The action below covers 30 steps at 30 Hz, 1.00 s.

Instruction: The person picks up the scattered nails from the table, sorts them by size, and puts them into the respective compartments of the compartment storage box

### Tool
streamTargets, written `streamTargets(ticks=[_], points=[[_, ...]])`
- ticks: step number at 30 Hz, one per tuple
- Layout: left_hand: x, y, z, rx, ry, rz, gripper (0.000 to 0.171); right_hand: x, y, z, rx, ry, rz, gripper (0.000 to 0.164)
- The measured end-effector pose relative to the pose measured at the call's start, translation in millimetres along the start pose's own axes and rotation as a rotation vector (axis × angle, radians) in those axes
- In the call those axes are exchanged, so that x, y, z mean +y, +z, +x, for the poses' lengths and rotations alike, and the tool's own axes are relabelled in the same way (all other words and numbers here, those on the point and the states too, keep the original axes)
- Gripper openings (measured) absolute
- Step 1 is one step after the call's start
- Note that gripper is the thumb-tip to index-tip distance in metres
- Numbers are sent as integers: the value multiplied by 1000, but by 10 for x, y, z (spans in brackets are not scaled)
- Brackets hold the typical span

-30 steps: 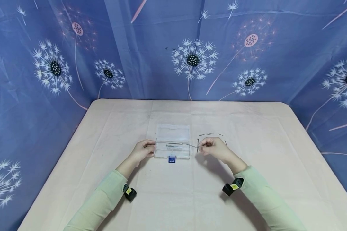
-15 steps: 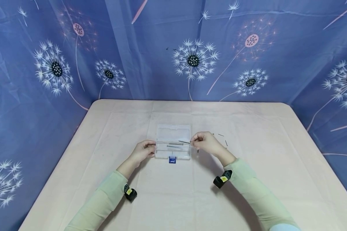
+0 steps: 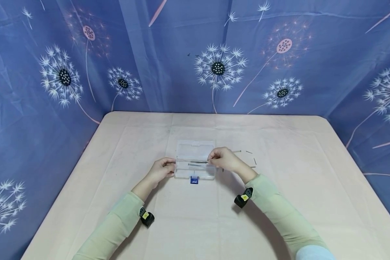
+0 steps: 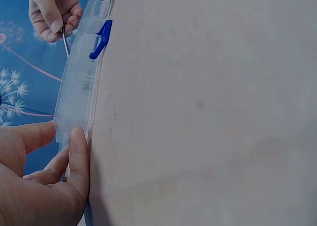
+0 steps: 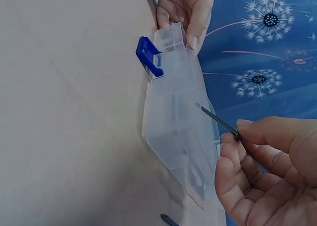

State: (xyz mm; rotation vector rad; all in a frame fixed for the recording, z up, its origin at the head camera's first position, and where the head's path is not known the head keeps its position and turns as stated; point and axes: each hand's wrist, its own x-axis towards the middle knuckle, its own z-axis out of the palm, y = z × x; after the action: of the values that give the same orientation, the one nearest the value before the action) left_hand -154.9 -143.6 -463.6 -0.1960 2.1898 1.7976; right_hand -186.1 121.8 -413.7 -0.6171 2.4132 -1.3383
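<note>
A clear plastic box (image 3: 195, 174) with a blue latch (image 3: 194, 180) stands open on the table, lid folded back. Several nails (image 3: 196, 165) lie in its back compartments. My left hand (image 3: 160, 172) holds the box by its left end; in the left wrist view the fingers of that left hand (image 4: 44, 181) sit on both sides of the end wall. Over the box's right end is my right hand (image 3: 225, 159). Between thumb and fingers, this right hand (image 5: 272, 166) pinches a dark nail (image 5: 218, 118) near its head, the point angled over the box.
Several loose nails lie right of the box, among them one small nail (image 3: 249, 152) at the back and another small nail (image 3: 255, 161) nearer. The pale tablecloth (image 3: 188, 224) ends at a blue dandelion-print curtain (image 3: 169, 72) behind and at both sides.
My right hand has moved left, carrying the nail from beside the box to over its back compartment. The left hand has stayed on the box's left end.
</note>
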Motion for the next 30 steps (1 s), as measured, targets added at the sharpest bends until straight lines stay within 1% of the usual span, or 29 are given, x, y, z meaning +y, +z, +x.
streamTargets(ticks=[1,9,12,17,21,24,30], points=[[-1,-1,-2,-2,0,0,34,56,12,28,-2,-6,-4,9],[-4,-3,7,-8,4,10,35,62,49,54,-12,6,-37,9],[-10,-7,14,-7,4,9,35,68,65,57,-8,-11,-55,8],[-9,-12,19,-13,5,3,35,76,90,52,7,-55,-100,5],[-9,-18,18,-15,12,8,35,74,100,44,20,-67,-120,5],[-11,-24,12,-15,15,10,35,73,111,36,27,-61,-116,5],[-9,-22,-4,-17,11,7,36,90,121,5,60,-82,-162,4]])
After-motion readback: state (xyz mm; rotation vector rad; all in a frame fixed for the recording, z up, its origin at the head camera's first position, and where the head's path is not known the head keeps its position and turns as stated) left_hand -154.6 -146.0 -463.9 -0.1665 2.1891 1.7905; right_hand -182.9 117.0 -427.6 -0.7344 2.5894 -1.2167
